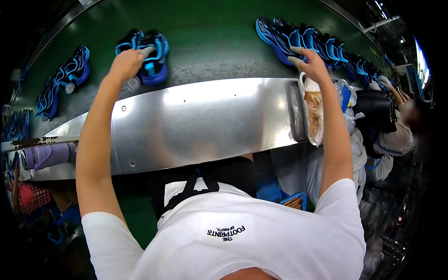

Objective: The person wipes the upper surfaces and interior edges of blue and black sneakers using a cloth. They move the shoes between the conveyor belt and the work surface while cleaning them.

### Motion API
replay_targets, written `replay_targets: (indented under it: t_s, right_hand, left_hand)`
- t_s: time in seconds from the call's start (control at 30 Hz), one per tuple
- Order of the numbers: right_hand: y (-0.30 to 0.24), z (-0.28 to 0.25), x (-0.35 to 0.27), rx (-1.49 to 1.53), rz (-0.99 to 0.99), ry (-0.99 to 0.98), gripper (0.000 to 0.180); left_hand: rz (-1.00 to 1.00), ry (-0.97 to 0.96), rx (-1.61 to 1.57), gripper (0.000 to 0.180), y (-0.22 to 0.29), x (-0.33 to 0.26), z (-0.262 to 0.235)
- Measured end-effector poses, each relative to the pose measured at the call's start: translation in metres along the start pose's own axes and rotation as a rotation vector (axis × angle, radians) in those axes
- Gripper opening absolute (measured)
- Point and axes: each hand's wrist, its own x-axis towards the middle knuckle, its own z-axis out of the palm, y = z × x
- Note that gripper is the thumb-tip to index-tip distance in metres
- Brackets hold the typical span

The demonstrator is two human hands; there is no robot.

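At the back left, my left hand [129, 64] grips a black and blue sneaker [155, 74], fingers at its collar. A second matching sneaker [132, 38] sits close beside it, partly covered by the hand. My right hand [311, 64] reaches to the nearest end of a long row of similar sneakers [275, 41] at the back right. Its thumb and fingers are apart at that end of the row; whether they touch a shoe I cannot tell. Pale covers are on fingertips of both hands.
The shoes stand on a green belt [210, 37] beyond a metal worktop [200, 121]. More sneakers [77, 70] stand at the left. A white tray [309, 130] with a plastic-wrapped brown item lies under my right forearm. A purple flask [49, 156] is at the left; another person works at the right.
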Motion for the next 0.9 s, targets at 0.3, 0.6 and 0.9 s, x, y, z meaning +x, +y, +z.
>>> replay_targets:
  t_s: [0.3,0.6,0.9]
  right_hand:
    - [0.079,0.019,0.062,-0.709,0.131,-0.121,0.067]
    - [-0.071,0.036,0.036,-0.146,-0.055,-0.209,0.045]
    - [-0.185,0.077,-0.156,0.051,-0.543,-0.338,0.027]
  left_hand:
    - [-0.120,0.645,-0.251,0.024,0.027,-0.054,0.053]
    - [-0.182,0.179,-1.025,0.035,0.126,-0.112,0.075]
    - [-0.355,0.273,-1.053,0.064,0.184,-0.144,0.055]
